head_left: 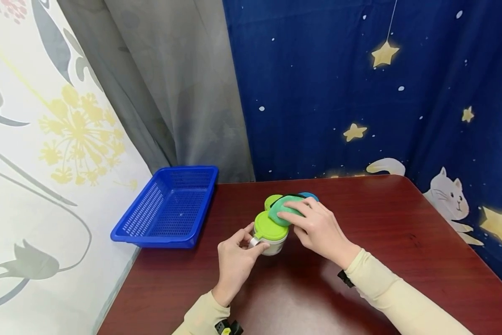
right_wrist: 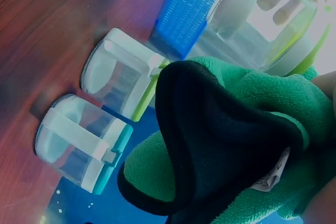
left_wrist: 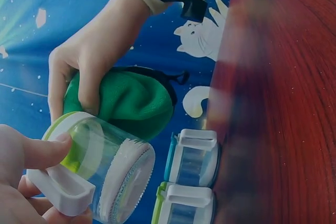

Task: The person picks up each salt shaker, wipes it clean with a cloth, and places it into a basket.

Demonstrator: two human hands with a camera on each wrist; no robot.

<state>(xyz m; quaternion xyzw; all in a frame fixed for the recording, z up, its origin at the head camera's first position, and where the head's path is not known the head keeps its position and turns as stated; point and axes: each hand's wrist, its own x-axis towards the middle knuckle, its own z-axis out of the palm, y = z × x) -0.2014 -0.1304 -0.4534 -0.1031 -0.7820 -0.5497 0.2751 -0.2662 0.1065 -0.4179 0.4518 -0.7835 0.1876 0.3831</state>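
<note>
My left hand (head_left: pixel 236 260) grips the white handle (left_wrist: pixel 65 190) of a clear jar (left_wrist: pixel 107 145) with a lime-green lid (head_left: pixel 271 227). Held tilted in the left wrist view, the jar shows a ridged white base. A green fleecy cloth (head_left: pixel 283 211) with black edging is bunched in my right hand (head_left: pixel 319 230), which presses it against the lid's far edge. From the right wrist view, the cloth (right_wrist: pixel 262 90) has a dark, pouch-like opening and a small white tag (right_wrist: pixel 273 174). The right palm is hidden by the cloth.
Just beyond the hands stand two similar jars, one with a green lid (right_wrist: pixel 148 95) and one with a blue lid (right_wrist: pixel 114 158). A blue perforated basket (head_left: pixel 158 240) sits at the table's left edge. Curtains (head_left: pixel 317 93) hang behind the dark red tabletop (head_left: pixel 401 232).
</note>
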